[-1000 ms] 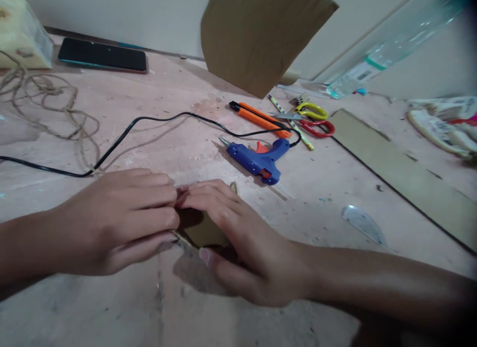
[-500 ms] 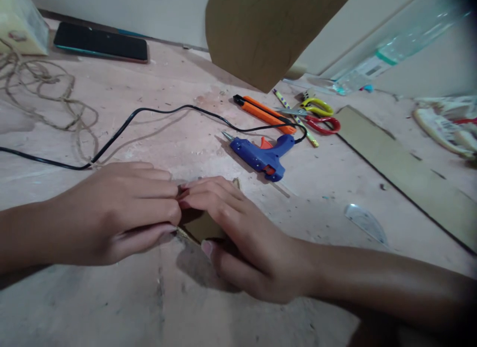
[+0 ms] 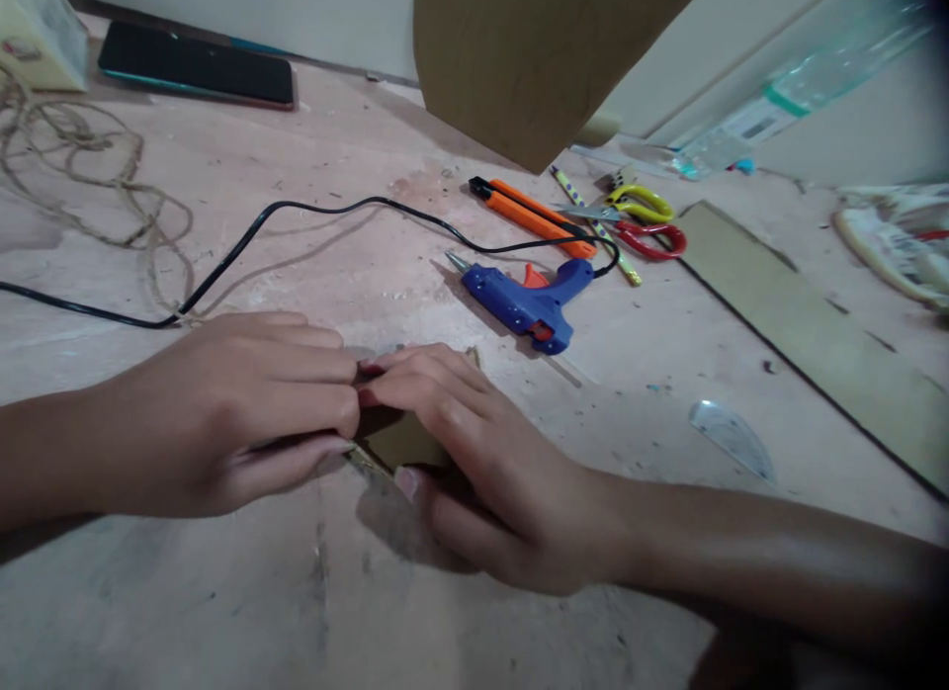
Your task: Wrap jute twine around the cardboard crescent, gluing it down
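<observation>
Surface (image 3: 386, 621): pale and stained, it carries everything; the tools lie beyond my work, likely so they stay within reach.
Cardboard sheet (image 3: 541, 67): stands tilted near the wall, perhaps propped to save room.
Cardboard strip (image 3: 808, 324): flat on my right, well apart from me.
Right grip (image 3: 508, 473): fingers arched over the cardboard piece (image 3: 404, 440), thumb at its near edge; I judge this span steadies it.
Left grip (image 3: 237, 413): fingers together and curled, pinching the left end; their tips are hidden.
Glue gun (image 3: 523, 300): on its side, nozzle facing away from my fingers, maybe for safety.
Held work: that small piece sits low between both palms, seemingly braced from two sides.
Scissors (image 3: 648, 220): lying across a pencil (image 3: 630, 272).
</observation>
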`<state>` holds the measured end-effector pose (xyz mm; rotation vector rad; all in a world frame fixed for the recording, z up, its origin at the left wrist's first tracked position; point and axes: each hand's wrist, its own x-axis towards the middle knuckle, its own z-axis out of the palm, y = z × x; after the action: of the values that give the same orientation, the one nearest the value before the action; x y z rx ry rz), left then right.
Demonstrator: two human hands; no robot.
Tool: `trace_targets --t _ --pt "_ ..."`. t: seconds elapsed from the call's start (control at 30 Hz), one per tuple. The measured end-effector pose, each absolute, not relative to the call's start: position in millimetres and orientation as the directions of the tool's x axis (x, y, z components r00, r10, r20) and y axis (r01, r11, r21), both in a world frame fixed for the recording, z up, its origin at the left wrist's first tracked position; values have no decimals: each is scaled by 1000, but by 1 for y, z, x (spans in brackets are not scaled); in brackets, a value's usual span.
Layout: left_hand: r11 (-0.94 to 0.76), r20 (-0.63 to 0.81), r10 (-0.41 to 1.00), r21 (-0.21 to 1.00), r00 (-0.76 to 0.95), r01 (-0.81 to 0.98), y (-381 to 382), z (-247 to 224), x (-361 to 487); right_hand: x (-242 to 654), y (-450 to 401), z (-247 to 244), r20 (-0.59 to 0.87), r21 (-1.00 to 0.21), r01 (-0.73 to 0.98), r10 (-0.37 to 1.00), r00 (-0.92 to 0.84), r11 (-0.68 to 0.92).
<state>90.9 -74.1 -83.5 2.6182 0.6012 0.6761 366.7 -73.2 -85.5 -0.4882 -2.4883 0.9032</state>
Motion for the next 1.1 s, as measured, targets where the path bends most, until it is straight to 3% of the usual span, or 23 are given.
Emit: trace_targets --t 0.9,1.1 --pt "-838 371 482 460 794 294 -75 -85 91 363 -78 -82 237 -728 216 535 -811 650" --pt "-785 356 520 558 777 270 -74 -82 91 362 -78 -85 250 -714 231 549 -798 660"
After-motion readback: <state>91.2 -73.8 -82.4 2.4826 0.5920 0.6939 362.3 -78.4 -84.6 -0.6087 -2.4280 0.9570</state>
